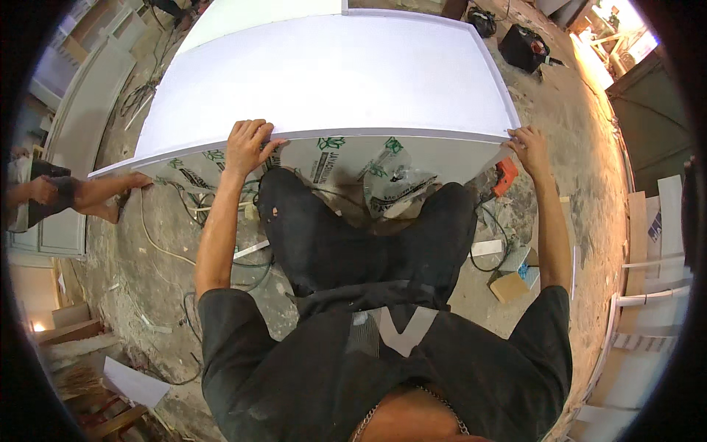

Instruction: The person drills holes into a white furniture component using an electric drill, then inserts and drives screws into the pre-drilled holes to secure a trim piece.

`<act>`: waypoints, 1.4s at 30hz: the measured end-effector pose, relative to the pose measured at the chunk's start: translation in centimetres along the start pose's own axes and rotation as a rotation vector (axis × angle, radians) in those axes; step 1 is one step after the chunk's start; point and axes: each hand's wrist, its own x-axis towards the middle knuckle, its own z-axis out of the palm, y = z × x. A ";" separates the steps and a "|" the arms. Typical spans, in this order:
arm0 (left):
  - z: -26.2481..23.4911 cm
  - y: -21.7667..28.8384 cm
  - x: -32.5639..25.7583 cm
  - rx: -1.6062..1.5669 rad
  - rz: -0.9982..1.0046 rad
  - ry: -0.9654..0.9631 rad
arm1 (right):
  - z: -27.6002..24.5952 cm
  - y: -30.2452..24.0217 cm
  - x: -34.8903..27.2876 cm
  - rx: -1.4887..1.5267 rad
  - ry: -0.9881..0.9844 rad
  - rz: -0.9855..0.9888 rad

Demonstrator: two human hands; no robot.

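A large white panel (331, 77) with a raised rim lies in front of me, its near side covered by printed protective film. My left hand (249, 146) is closed over the near edge, left of the middle, fingers on top and thumb stretched along the rim. At the near right corner, my right hand (527, 149) is curled over the same edge. Both arms reach forward, and my knees are bent under the near side. What the thumb of my right hand touches is partly hidden.
Another person's leg (110, 193) is at the left, near the panel's left corner. An orange power tool (505, 177) lies on the floor by my right forearm, with cables and a yellowish block (509, 287) nearby. A black bag (524, 48) stands at the far right.
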 end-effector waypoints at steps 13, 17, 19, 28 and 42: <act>-1.0 -0.3 0.2 -0.060 -0.060 -0.006 | 0.7 -0.2 -0.6 0.069 0.052 0.074; 0.0 0.3 0.2 -0.131 -0.131 -0.016 | 0.1 0.5 -0.4 0.153 0.018 0.162; -0.3 0.0 -0.1 -0.154 -0.178 -0.038 | 0.0 -0.1 -0.1 0.173 0.020 0.159; -1.7 0.9 1.3 -0.231 -0.310 -0.056 | -0.6 -0.5 0.1 0.034 0.010 0.202; -0.5 0.7 1.1 -0.322 -0.261 -0.037 | -1.0 0.5 -0.3 0.486 0.063 0.261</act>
